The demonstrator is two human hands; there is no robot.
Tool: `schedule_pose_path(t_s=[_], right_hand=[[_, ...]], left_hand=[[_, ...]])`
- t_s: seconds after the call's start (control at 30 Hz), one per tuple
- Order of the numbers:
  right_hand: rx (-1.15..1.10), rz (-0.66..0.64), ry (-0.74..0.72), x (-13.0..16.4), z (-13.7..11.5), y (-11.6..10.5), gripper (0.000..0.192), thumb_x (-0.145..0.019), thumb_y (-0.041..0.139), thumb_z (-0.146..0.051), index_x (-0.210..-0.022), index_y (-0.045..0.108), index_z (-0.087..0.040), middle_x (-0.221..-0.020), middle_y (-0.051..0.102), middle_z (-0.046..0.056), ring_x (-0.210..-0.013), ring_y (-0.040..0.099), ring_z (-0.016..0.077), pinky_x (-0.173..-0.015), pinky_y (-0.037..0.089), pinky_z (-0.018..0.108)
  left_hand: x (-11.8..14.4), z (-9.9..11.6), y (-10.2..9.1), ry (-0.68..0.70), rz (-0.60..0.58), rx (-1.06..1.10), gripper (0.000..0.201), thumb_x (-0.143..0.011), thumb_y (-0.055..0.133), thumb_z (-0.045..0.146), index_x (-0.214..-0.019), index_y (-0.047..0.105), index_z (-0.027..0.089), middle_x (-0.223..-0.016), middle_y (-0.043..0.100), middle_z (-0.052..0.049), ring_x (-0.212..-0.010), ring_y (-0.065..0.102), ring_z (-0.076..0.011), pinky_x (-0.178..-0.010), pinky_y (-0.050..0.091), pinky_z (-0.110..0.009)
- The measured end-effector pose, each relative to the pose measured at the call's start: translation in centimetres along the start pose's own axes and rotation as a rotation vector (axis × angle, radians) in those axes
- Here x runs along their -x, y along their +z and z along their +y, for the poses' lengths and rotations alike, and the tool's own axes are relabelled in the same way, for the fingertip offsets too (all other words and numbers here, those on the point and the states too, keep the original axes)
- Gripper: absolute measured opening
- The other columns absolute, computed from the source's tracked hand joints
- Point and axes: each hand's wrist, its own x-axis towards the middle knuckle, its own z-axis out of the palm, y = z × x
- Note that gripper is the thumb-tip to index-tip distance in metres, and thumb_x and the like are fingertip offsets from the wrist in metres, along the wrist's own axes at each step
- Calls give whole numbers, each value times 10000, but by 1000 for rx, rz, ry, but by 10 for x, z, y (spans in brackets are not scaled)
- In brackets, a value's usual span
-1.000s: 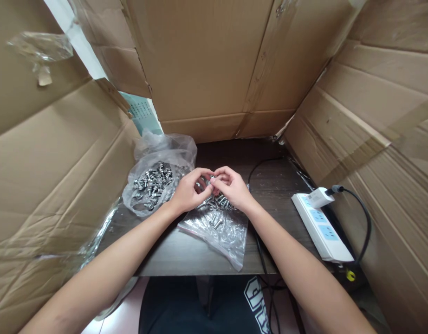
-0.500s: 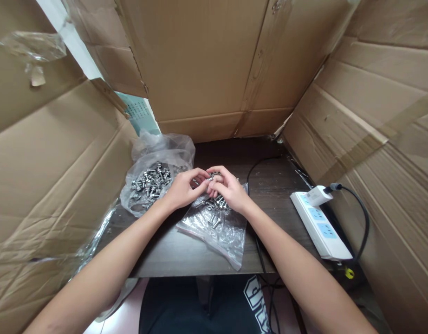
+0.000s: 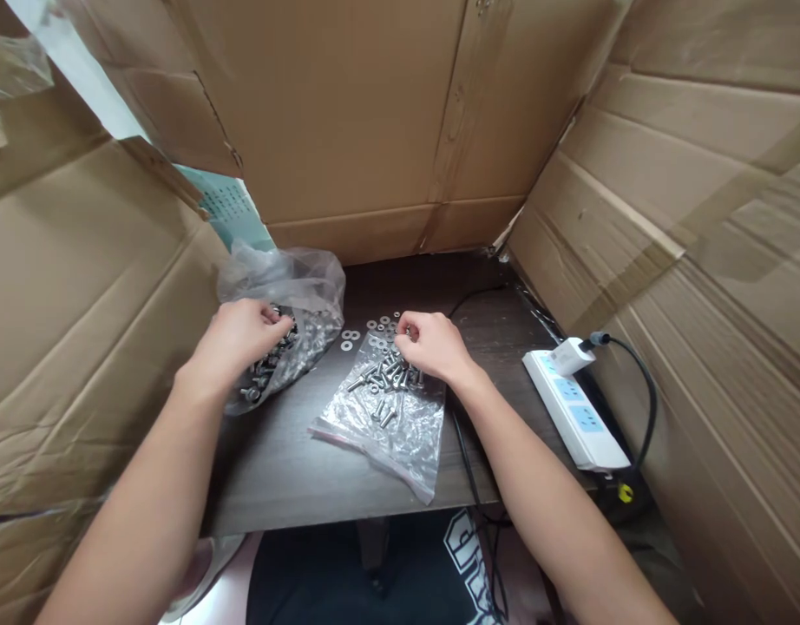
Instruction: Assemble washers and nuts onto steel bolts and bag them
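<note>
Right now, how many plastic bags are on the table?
2: a crumpled bag of bolts under the left hand, and a flat bag by the right hand.

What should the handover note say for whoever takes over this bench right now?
Left hand: fingers curled in the bolt pile in the open plastic bag, grip unclear.
Right hand: fingers bent over loose washers, at the top of the flat clear bag with bolts on it.
Done: some assembled bolts lie in the open bag.
Left: bolts and washers on the table.

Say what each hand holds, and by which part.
Left hand reaches into the bag of bolts; its grasp is hidden. Right hand pinches among the washers; what it holds cannot be told.
</note>
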Motion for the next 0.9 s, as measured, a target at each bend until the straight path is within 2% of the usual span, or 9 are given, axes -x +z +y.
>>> schedule_pose_path(t_s=[0.1,0.17,0.23,0.3,0.33,0.43,0.5,0.7,0.9], right_hand=[[-3,-110,-77,1,-1,0,66,-754,635,-200,-743,698,-220,-677,625,0,-633,507,165,-632,308,294],[-40,-163,-135,3,-3,3,85,-745,634,-186,-758,713,-214,-676,614,-9,-626,490,152,-629,308,285],[-64,-209,-183,4,-4,6,111,-740,630,-169,-772,729,-208,-660,590,-21,-615,468,140,-627,302,278],[-79,-246,-229,6,-7,9,129,-735,629,-150,-779,738,-204,-652,565,-31,-613,450,132,-631,297,273],[-88,-262,-258,7,-8,10,133,-733,632,-140,-782,739,-201,-655,555,-34,-619,447,130,-636,299,271],[-116,-287,-351,9,-11,15,129,-719,652,-111,-783,734,-187,-679,540,-33,-652,453,132,-661,316,265],[-122,-294,-390,10,-12,18,121,-714,659,-98,-773,725,-181,-690,537,-28,-676,466,140,-680,330,265],[-104,-287,-386,10,-8,22,115,-724,667,-93,-776,708,-187,-711,556,-22,-695,477,151,-689,333,269],[-84,-266,-393,9,-8,20,109,-741,664,-112,-790,721,-192,-719,585,-6,-723,511,170,-725,368,284]], left_hand=[[-3,-14,0,-75,-102,-109,187,-704,746,415,-657,746,235,-648,725,-113,-553,613,-282,-531,391,-336],[-1,-10,1,-74,-86,-152,205,-719,744,445,-729,769,242,-698,743,-109,-562,614,-277,-533,378,-327],[3,1,2,-12,8,-122,215,-759,716,438,-810,770,237,-743,756,-93,-588,623,-263,-540,371,-314],[9,15,2,117,25,-21,196,-799,682,404,-871,762,240,-743,746,-60,-620,635,-241,-557,387,-299],[12,22,3,199,-35,51,175,-802,672,384,-863,754,242,-728,735,-43,-626,639,-227,-567,401,-291],[23,39,12,402,-381,269,145,-807,687,381,-801,722,241,-659,698,0,-583,629,-187,-563,436,-271],[30,47,21,466,-478,332,132,-791,732,366,-767,697,241,-641,685,13,-562,618,-173,-539,426,-263],[40,56,43,509,-493,425,160,-737,793,293,-808,661,239,-660,701,22,-563,655,-180,-536,449,-257],[40,57,49,511,-487,495,109,-768,756,230,-807,655,241,-616,683,36,-533,650,-169,-525,472,-245]])
